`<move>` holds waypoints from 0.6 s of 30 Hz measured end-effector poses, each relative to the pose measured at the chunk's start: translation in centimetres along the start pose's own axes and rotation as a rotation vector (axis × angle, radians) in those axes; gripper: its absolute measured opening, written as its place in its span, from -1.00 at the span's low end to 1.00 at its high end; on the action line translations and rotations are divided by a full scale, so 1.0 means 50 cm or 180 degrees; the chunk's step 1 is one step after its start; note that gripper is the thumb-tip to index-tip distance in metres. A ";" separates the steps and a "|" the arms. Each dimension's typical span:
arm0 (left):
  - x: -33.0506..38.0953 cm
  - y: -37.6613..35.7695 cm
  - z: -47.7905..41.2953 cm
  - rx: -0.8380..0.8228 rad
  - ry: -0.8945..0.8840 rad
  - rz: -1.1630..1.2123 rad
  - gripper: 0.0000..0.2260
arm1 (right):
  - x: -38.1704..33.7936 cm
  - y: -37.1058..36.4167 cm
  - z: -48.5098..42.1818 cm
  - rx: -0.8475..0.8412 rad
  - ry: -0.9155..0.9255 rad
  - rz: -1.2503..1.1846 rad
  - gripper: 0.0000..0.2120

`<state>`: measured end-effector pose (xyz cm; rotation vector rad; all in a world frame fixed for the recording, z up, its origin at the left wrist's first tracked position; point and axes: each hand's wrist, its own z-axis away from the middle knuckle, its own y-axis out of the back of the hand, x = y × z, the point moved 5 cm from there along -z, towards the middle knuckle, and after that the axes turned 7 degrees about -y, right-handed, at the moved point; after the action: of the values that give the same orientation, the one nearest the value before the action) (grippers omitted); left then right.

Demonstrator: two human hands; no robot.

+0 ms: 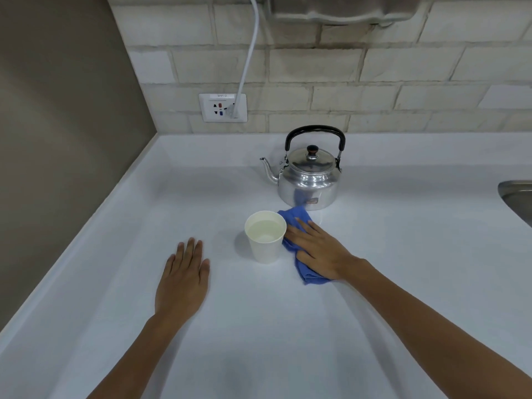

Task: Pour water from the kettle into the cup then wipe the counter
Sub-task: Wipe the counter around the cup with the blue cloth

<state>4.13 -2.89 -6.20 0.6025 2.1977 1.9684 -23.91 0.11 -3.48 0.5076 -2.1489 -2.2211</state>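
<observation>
A shiny metal kettle (pixel 309 180) with a black handle stands upright on the white counter (pixel 288 326), spout pointing left. In front of it a white paper cup (pixel 265 237) holds water. Just right of the cup lies a blue cloth (pixel 299 218), and my right hand (pixel 319 250) presses flat on it, fingers spread and pointing toward the cup. My left hand (pixel 182 279) rests flat on the bare counter left of the cup, fingers together, holding nothing.
A steel sink (pixel 518 200) edge shows at the far right. On the tiled back wall a socket plate (pixel 223 108) has a white cable (pixel 249 53) plugged in. A brown side wall (pixel 57 139) bounds the counter on the left.
</observation>
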 end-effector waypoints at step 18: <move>0.012 0.010 -0.001 -0.0134 0.0051 0.0035 -0.53 | -0.268 -0.058 0.160 0.0319 -0.1592 0.0110 -0.43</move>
<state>3.69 -2.68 -5.61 0.5964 2.1606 2.0264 -12.47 11.13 -3.26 -0.1057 -2.4676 -2.4299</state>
